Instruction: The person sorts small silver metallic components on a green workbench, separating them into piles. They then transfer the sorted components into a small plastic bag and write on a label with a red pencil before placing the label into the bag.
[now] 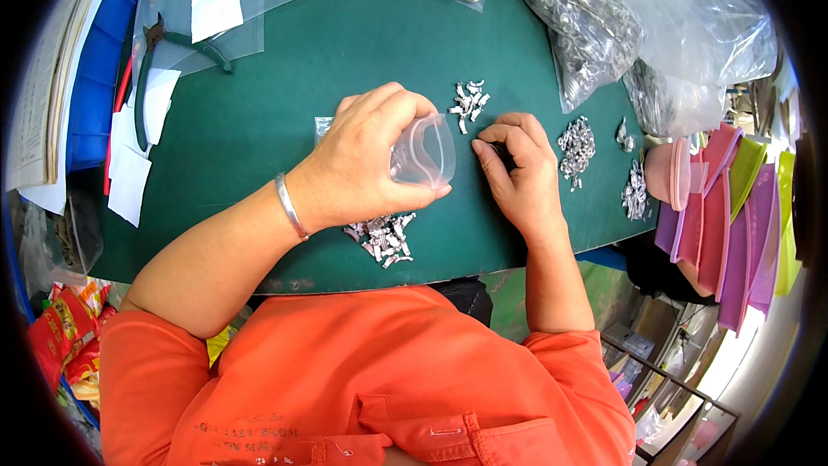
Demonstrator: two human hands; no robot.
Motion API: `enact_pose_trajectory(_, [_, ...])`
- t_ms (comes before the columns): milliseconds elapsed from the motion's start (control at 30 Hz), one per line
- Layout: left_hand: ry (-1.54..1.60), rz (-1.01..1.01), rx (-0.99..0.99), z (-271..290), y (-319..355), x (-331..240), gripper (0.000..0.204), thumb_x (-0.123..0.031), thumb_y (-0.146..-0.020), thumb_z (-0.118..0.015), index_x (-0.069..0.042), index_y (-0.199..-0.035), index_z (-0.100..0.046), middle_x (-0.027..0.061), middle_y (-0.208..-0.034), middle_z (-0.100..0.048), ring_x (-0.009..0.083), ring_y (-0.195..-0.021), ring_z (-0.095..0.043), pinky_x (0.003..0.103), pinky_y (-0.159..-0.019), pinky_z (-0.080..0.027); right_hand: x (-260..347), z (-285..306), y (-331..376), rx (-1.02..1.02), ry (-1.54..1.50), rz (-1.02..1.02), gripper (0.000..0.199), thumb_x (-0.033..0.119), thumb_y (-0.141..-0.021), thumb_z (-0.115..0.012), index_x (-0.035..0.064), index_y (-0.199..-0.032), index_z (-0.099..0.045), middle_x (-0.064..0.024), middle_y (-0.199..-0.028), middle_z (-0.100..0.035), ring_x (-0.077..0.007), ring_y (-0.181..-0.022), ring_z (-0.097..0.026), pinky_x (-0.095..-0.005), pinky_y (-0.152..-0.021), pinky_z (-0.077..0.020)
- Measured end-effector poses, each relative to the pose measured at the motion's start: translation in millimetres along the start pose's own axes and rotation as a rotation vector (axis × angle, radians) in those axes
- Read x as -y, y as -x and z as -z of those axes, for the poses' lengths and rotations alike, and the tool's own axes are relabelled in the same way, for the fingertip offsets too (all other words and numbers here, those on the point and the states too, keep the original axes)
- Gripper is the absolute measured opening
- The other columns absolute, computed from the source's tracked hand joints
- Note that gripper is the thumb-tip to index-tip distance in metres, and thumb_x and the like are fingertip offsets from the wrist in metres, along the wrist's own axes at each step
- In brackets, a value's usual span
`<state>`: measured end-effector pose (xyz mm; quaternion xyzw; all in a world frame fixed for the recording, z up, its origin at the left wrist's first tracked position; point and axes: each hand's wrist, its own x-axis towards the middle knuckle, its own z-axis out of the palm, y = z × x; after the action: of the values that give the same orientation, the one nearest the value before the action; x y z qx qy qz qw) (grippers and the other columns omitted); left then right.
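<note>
My left hand [366, 151] is curled around a small clear plastic bag [424, 154], whose mouth gapes toward the right. Thumb and fingers hold it from both sides. Just right of the bag, my right hand [528, 174] is closed in a pinch over the table; anything between its fingertips is too small or hidden to name. Beyond the gap between the hands lies a little heap of silvery metal pieces [468, 105]. Below my left hand, another heap of silvery pieces [385, 239] is near the table's front edge, partly covered by the wrist.
On the green table [285, 69], a pile of small metal parts [576, 148] sits right of my right hand, with smaller piles [636, 194] farther right. Large bags of metal parts [595, 26] stand at the back right. Green-handled pliers [185, 41] and paper slips lie left.
</note>
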<state>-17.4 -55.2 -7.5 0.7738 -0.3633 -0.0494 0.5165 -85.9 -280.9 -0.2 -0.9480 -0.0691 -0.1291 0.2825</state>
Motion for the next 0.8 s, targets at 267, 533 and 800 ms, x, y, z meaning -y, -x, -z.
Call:
enact_pose_trajectory(267, [-0.002, -0.004, -0.003, -0.6, 0.1, 0.2, 0.052, -0.023, -0.062, -0.085, -0.007, -0.105, -0.059, 0.0056, -0.091, -0.055, 0.0222, -0.088, -0.057, 0.034, -0.087, -0.040, 13.3, -13.8, -16.8, -0.148, 0.024, 0.098, 0.016, 0.000, -0.073, -0.076, 0.0027, -0.084, -0.066, -0.0111, -0.096, -0.063, -0.0298, -0.086, -0.060, -0.0377, -0.075, -0.0497])
enact_pose_trajectory(533, [-0.005, -0.015, -0.001, -0.1, 0.2, 0.7, 0.053, -0.023, -0.062, -0.085, -0.007, -0.105, -0.059, 0.0060, -0.091, -0.055, 0.0227, -0.088, -0.057, 0.034, -0.087, -0.040, 3.4, -18.6, -12.2, -0.162, 0.019, 0.083, 0.015, -0.004, -0.072, -0.072, 0.0020, -0.084, -0.065, -0.0111, -0.094, -0.064, -0.0296, -0.085, -0.062, -0.0378, -0.075, -0.0513])
enact_pose_trajectory(800, [0.003, -0.012, -0.005, -0.4, 0.6, 1.1, 0.053, -0.023, -0.062, -0.085, -0.007, -0.105, -0.059, 0.0060, -0.091, -0.056, 0.0229, -0.088, -0.057, 0.035, -0.086, -0.041, 5.3, -11.1, -14.5, -0.106, 0.015, 0.095, 0.010, -0.003, -0.073, -0.069, 0.0023, -0.081, -0.065, -0.0112, -0.088, -0.064, -0.0296, -0.080, -0.061, -0.0384, -0.073, -0.0505])
